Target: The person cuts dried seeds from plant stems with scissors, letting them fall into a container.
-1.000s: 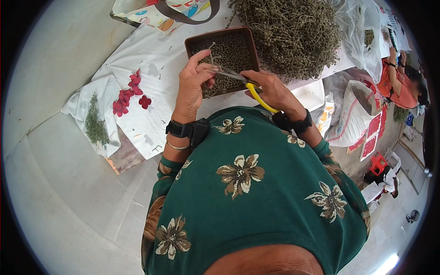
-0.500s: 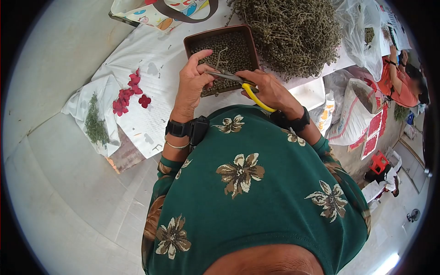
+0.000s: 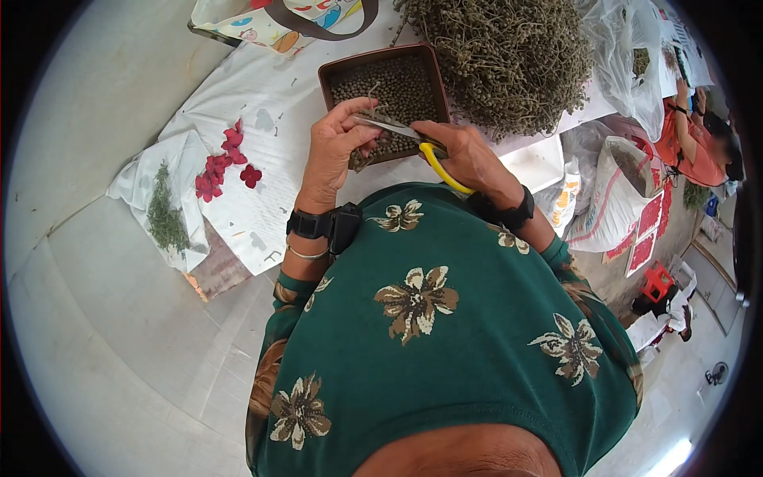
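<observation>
My right hand (image 3: 465, 155) is closed around the yellow handles of a pair of scissors (image 3: 435, 163), whose metal blades point left toward my other hand. My left hand (image 3: 338, 147) pinches a thin dried stem (image 3: 372, 99) with its fingertips, right beside the blade tips. Both hands are over the near part of a brown square tray (image 3: 439, 79). Small round greenish-brown seed pods (image 3: 409, 83) cover much of the tray's bottom. Behind the tray, to the right, lies a big heap of dried stems with pods (image 3: 517, 63).
Red flowers (image 3: 213, 171) and a green sprig (image 3: 164, 211) lie on the white-covered table at left. A patterned bag (image 3: 294, 20) stands at the back. Plastic bags (image 3: 628, 60), a white sack (image 3: 616, 203) and a person in orange (image 3: 691, 143) are at right.
The left fingers have curled in and shifted slightly down, and the stem they hold now shows less above them. The scissor blades have moved up a little beside the fingertips.
</observation>
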### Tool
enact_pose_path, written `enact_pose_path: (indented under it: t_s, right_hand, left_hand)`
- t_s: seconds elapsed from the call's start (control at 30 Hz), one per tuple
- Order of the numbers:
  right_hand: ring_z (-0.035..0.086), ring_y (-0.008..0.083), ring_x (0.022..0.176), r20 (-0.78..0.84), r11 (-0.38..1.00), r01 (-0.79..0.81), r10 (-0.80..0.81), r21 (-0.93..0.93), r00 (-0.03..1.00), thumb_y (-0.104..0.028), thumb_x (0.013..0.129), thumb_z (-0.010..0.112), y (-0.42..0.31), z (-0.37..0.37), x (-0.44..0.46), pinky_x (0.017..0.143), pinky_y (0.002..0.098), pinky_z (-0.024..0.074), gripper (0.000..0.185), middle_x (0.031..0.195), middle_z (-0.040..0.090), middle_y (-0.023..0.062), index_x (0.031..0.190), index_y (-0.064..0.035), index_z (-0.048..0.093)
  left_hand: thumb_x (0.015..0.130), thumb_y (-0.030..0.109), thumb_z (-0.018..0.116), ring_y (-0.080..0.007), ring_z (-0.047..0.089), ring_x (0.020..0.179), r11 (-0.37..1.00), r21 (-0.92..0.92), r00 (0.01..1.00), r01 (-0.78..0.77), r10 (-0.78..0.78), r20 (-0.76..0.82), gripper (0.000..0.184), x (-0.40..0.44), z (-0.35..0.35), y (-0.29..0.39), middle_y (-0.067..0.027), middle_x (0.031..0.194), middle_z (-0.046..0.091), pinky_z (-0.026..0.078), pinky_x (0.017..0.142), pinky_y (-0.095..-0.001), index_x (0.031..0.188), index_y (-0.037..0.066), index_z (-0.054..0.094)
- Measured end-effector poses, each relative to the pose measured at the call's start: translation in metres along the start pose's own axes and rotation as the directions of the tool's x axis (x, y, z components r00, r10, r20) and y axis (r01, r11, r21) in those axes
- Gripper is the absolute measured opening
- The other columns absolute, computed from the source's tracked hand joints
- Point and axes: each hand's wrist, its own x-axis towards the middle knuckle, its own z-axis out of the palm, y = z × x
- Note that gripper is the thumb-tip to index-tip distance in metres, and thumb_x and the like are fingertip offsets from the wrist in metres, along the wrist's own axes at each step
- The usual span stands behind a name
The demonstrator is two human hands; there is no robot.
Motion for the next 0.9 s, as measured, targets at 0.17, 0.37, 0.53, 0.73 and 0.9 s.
enact_pose_path:
  t_s: [0.17,0.37,0.53,0.73,0.9]
  right_hand:
    - [0.062,0.0384,0.077,-0.063,0.999,0.033,-0.033,-0.009,0.997,-0.01,0.081,0.067,0.003,0.003,0.001,0.066,0.0393,0.0495,0.034,0.089,0.065,0.0201,0.114,-0.0052,0.06]
    - [0.063,0.0374,0.077,-0.016,1.0,-0.006,0.005,-0.023,1.0,-0.01,0.08,0.068,0.002,0.0,0.001,0.066,0.0397,0.0494,0.037,0.091,0.065,0.0193,0.115,-0.0048,0.059]
    - [0.061,0.0366,0.079,0.024,0.995,-0.06,0.062,-0.077,0.998,-0.011,0.08,0.067,-0.002,-0.003,0.002,0.069,0.0399,0.0489,0.039,0.093,0.065,0.0182,0.118,-0.0046,0.057]
    - [0.059,0.0357,0.086,-0.046,0.983,0.112,-0.119,-0.146,0.992,-0.012,0.081,0.067,0.008,0.001,0.002,0.076,0.0404,0.0478,0.04,0.097,0.063,0.0175,0.119,-0.0047,0.057]
    - [0.058,0.0351,0.092,-0.012,0.994,0.031,-0.033,-0.101,0.999,-0.012,0.082,0.066,0.004,-0.001,0.001,0.079,0.0411,0.047,0.039,0.1,0.063,0.0176,0.118,-0.0043,0.057]
  left_hand:
    - [0.08,0.003,0.064,-0.0044,0.055,0.062,1.0,0.001,1.0,0.018,-0.018,0.018,0.033,-0.001,-0.001,0.002,-0.0082,0.081,0.068,0.04,0.054,-0.016,0.113,0.002,0.059]
    - [0.081,0.002,0.064,-0.0049,0.053,0.056,0.993,-0.021,0.992,0.119,-0.119,0.039,0.026,0.0,-0.006,-0.005,-0.0098,0.08,0.069,0.041,0.051,-0.0173,0.107,0.0,0.062]
    - [0.082,0.001,0.063,-0.0069,0.054,0.057,0.993,-0.052,0.994,0.106,-0.106,0.007,0.017,0.0,-0.006,-0.01,-0.0099,0.081,0.068,0.044,0.053,-0.0192,0.099,-0.002,0.064]
    - [0.081,-0.001,0.063,-0.0083,0.056,0.061,0.98,-0.199,0.998,0.011,-0.024,-0.062,0.014,0.003,-0.006,-0.011,-0.008,0.084,0.067,0.046,0.055,-0.02,0.095,-0.003,0.067]
    - [0.08,-0.006,0.059,-0.0117,0.057,0.066,0.975,-0.221,0.998,0.003,-0.017,-0.061,0.017,0.004,-0.005,-0.012,-0.0095,0.09,0.066,0.048,0.059,-0.0228,0.096,-0.004,0.065]
